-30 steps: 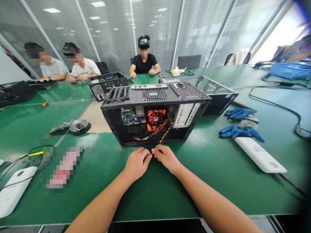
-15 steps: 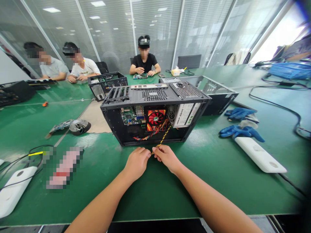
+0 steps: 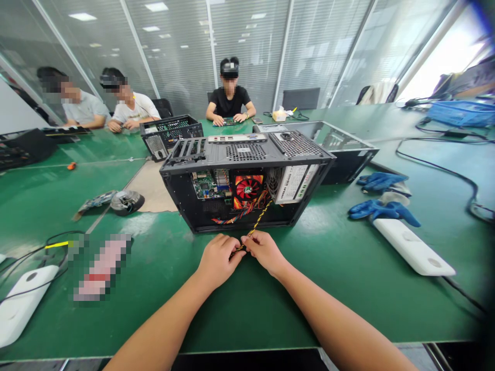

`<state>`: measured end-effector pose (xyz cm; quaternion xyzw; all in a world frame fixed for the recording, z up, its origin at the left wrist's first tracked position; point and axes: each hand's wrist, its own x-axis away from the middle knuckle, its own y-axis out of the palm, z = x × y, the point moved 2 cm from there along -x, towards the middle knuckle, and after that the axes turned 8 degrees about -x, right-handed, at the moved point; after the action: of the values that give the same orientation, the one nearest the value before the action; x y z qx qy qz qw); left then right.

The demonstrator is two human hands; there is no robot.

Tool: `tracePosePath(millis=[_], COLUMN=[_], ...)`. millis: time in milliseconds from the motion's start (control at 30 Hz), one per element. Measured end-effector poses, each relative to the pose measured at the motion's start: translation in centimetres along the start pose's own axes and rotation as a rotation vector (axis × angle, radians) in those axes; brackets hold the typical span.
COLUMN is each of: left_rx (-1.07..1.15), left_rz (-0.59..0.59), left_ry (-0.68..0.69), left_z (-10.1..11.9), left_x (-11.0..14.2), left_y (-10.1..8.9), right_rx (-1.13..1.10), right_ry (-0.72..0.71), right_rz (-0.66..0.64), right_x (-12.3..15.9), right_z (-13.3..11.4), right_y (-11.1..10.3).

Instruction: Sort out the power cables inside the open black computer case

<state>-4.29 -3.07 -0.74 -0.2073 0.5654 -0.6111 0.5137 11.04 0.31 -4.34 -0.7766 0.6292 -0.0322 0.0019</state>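
both hands pinching the twisted cable at the open pc case

my left hand (image 3: 221, 257) is curling nearly closed, thumb and fingers gripping the yellow-and-black cable (image 3: 260, 221) just in front of the pc case (image 3: 247, 154). my right hand (image 3: 265, 251) is pinching the same cable beside it, fingers bent in. the cable is running out of the case's open side, below the power supply (image 3: 296, 183). blue gloves (image 3: 382, 208) are lying to the right of the case.
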Motion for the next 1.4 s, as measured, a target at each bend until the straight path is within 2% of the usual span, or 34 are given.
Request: tracePosePath(millis=[267, 600, 1000, 1400], left_rx=[-0.073, -0.108, -0.059, -0.133], left_rz=[-0.005, -0.055, 0.002, -0.047], left_ry=[0.017, -0.017, -0.038, -0.028], left_z=[-0.31, -0.31, -0.16, -0.30], left_x=[0.00, -0.28, -0.12, -0.15], left_y=[0.13, 0.25, -0.06, 0.30], right_rx=[0.072, 0.037, -0.015, -0.100], right_ry=[-0.029, 0.000, 0.024, 0.014], right_rz=[0.033, 0.005, -0.030, -0.035], right_x=[0.18, 0.12, 0.13, 0.12], right_z=[-0.30, -0.10, -0.49, -0.58], right_y=[0.21, 0.21, 0.22, 0.14])
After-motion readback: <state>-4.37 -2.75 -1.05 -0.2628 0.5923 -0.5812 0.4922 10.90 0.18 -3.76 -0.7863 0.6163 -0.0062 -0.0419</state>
